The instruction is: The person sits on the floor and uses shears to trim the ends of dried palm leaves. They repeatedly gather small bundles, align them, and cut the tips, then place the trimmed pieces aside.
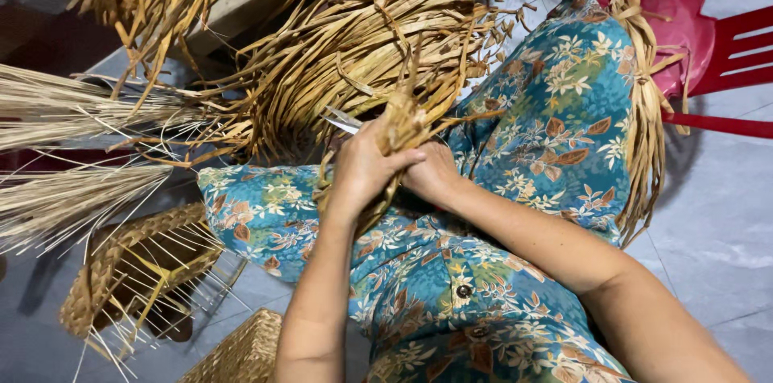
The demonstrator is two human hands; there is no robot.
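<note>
Two hands are gripping a twist of dried straw strips over a flowered lap.

The left hand (364, 167) is closing its fingers around a bunch of dried straw strips (400, 127), and the right hand (432, 176) is pressing in just beside it, clasping the same bunch lower down; both are curled tight, touching each other. A pair of scissors (345, 121) is showing its metal blades just left of the bunch, though which hand is holding it cannot be told. The bunch is running up into a big heap of loose straw (362, 37) lying across the knees. A half-woven basket (133, 270) is sitting on the floor to the left, and a red plastic chair (708, 28) is standing to the right.
</note>
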